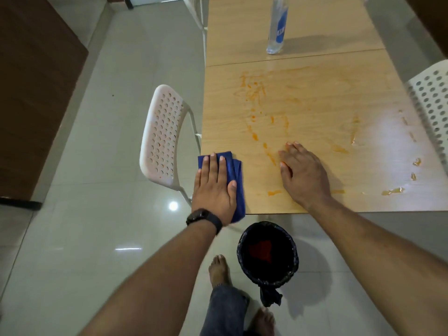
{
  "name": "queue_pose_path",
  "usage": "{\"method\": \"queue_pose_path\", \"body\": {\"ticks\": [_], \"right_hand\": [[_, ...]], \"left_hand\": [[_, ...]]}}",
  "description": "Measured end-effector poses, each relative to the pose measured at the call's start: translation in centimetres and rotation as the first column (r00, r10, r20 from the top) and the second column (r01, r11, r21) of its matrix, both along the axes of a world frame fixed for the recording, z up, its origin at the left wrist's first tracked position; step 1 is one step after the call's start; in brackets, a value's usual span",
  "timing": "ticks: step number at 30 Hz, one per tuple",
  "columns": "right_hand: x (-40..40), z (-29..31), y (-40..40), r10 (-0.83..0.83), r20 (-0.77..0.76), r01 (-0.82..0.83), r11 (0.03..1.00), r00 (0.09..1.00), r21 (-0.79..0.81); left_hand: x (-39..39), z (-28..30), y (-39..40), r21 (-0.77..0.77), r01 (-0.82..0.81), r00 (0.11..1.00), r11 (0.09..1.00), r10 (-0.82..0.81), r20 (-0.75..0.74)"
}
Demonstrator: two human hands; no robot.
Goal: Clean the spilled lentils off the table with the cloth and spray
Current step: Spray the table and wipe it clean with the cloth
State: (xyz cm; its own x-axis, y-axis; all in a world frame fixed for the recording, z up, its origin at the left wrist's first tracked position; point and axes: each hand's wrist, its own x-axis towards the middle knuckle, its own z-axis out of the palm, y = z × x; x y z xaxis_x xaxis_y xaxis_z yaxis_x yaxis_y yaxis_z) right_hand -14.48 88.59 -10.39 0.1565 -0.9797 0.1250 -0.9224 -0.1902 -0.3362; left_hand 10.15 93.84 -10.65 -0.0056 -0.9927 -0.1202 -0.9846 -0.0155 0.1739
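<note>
The left hand lies flat, fingers spread and extended, pressing a folded blue cloth onto the near-left corner of the wooden desk; it presses down on the cloth and does not grip it. The right hand rests open on the desk just beside it, palm down among the orange lentil smears, holding nothing. Those smears run across the middle of the desk, with wetter dabs and streaks toward the near-right edge. The clear spray bottle with its blue label stands upright well beyond the mess, apart from both hands. On the floor, just below the desk's near edge, sits a bin with a black liner; a white perforated chair stands to the left. The wiping step seems to be in hand, with much residue left. The next move likely calls for sweeping the cloth rightward across the smears, or reaching for the bottle to wet them first.
</note>
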Motion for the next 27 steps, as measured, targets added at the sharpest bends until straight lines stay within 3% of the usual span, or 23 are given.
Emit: {"method": "queue_pose_path", "body": {"ticks": [7,12,16,27], "right_hand": [[-0.3,-1.2,0.2,-0.009,-0.033,0.008,0.999,0.999,-0.041],[-0.1,-0.6,0.4,-0.027,-0.063,0.026,0.999,0.998,-0.023],[1.2,0.8,-0.6,-0.047,-0.154,0.055,0.997,0.987,0.046],[4.3,1.8,-15.4,-0.087,-0.235,0.112,0.989,0.968,0.096]], "left_hand": [[-2.3,0.1,-8.3,-0.039,-0.057,0.998,0.998,0.057,0.014],[-2.5,0.1,-1.9,-0.040,0.034,0.999,0.999,-0.034,0.000],[-1.8,-0.2,-1.1,-0.042,0.037,0.999,0.998,-0.037,-0.010],[0.7,-0.4,-16.5,-0.073,-0.012,1.000,0.997,0.011,-0.016]]}}
